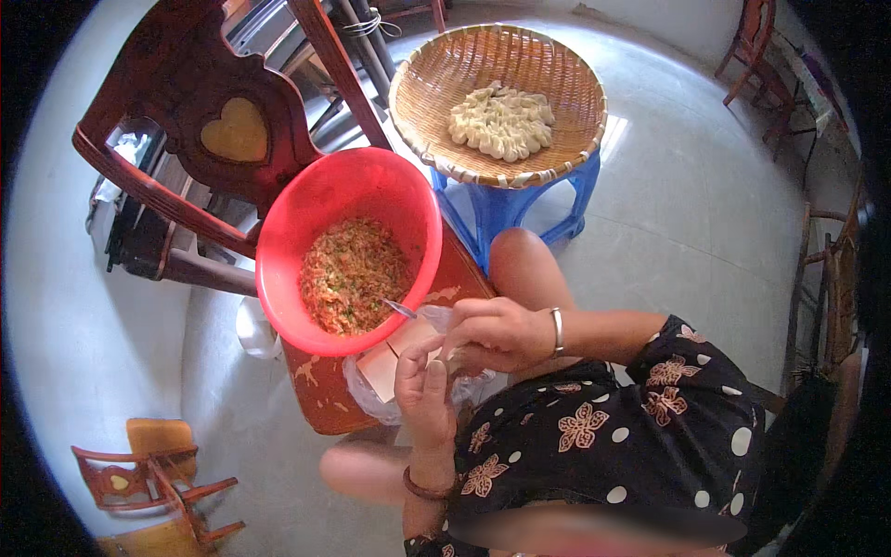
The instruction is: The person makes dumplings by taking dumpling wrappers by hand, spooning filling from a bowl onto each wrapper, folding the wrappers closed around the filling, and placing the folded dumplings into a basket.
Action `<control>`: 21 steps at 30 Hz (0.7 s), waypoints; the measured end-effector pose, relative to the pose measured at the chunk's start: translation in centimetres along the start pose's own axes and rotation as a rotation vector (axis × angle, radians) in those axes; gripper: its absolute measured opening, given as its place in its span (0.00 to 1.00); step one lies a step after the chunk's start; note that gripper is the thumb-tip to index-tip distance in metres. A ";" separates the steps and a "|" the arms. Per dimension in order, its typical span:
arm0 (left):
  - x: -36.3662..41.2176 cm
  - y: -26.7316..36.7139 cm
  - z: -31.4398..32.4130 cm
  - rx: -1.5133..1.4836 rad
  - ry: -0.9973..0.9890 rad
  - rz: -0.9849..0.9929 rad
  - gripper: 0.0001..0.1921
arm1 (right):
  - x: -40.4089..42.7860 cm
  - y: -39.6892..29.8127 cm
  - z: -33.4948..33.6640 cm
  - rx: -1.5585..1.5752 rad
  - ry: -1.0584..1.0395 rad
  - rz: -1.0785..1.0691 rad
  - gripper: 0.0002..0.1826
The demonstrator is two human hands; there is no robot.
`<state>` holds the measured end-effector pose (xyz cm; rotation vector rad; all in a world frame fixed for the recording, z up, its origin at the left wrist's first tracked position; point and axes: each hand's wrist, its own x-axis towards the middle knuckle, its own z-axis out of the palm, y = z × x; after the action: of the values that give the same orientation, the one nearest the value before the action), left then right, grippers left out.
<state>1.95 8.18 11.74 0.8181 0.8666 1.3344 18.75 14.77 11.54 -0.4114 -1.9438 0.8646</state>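
Note:
My left hand [426,393] is raised with its fingers curled, close against my right hand [491,334]. Their fingertips meet, and whatever is between them is mostly hidden. A thin metal utensil [400,308] juts from my right hand over the rim of a red plastic basin [282,278]. Inside that basin is a minced filling [355,275] with green flecks. Below my hands, square dough wrappers [379,372] lie in a clear plastic bag [358,400] on a wooden chair seat [324,407].
Pleated dumplings [501,122] are grouped in a woven bamboo basket [424,83] on a blue plastic stool [498,209]. The chair's carved back [181,90] rises behind the basin. A small wooden chair [150,473] is at lower left, and more wooden furniture [759,63] lines the right.

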 end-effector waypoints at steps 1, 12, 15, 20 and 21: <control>0.1 0.7 0.6 -0.068 -0.023 0.004 0.15 | 1.1 -1.0 -1.8 -0.146 0.010 -0.037 0.04; -1.4 0.6 -2.4 0.085 -0.075 -0.019 0.13 | 8.7 10.2 -19.8 -0.681 0.012 0.673 0.11; -2.5 0.1 -3.3 0.106 -0.038 -0.033 0.12 | 8.0 12.6 -19.9 -0.780 -0.092 0.718 0.12; -3.8 0.4 -4.5 0.175 0.006 -0.076 0.11 | 9.1 14.4 -19.8 -0.853 -0.312 0.731 0.14; -3.9 0.1 -4.6 0.178 0.041 -0.061 0.11 | 9.1 14.7 -19.6 -0.848 -0.318 0.731 0.14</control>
<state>-2.35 4.29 9.95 0.8970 1.0460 1.2367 30.10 38.35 12.83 -1.6365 -2.4356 0.4900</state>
